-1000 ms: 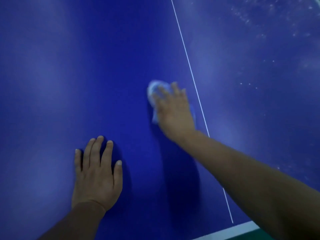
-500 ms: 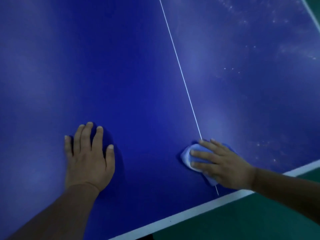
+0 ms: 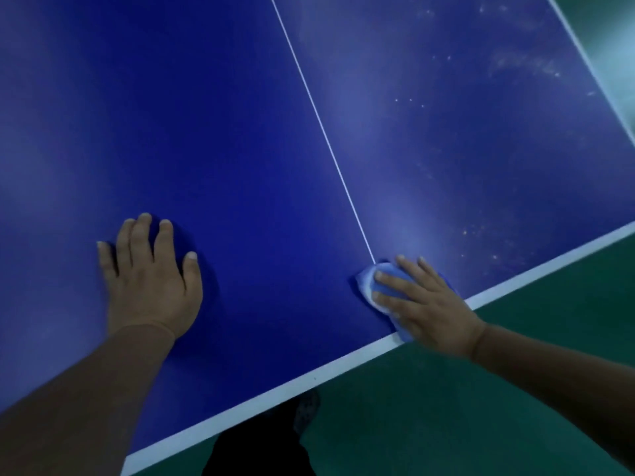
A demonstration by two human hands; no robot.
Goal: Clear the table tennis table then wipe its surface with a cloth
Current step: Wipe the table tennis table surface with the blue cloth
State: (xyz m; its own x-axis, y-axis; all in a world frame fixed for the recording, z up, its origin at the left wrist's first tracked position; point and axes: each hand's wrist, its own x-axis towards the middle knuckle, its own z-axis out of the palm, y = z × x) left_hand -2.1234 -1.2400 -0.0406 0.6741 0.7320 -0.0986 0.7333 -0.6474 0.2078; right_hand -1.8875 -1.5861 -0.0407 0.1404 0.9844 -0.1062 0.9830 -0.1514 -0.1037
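The blue table tennis table (image 3: pixel 261 139) fills most of the view, with a thin white centre line (image 3: pixel 323 135) and a white near edge (image 3: pixel 275 396). My right hand (image 3: pixel 426 304) presses flat on a light blue cloth (image 3: pixel 369 278) at the near end of the centre line, right by the table's edge. Most of the cloth is hidden under the hand. My left hand (image 3: pixel 151 276) rests flat on the table surface to the left, fingers straight and holding nothing.
White dust specks and smears (image 3: pixel 508 63) lie on the right half of the table. Green floor (image 3: pixel 481 407) shows beyond the near edge. My dark trouser leg and a shoe (image 3: pixel 305 410) are under the edge. The table's right edge (image 3: pixel 584 49) runs at top right.
My right hand has drawn the cloth from mid-table down along the centre line to the near edge. The view has shifted back, showing more floor. My left hand stays planted.
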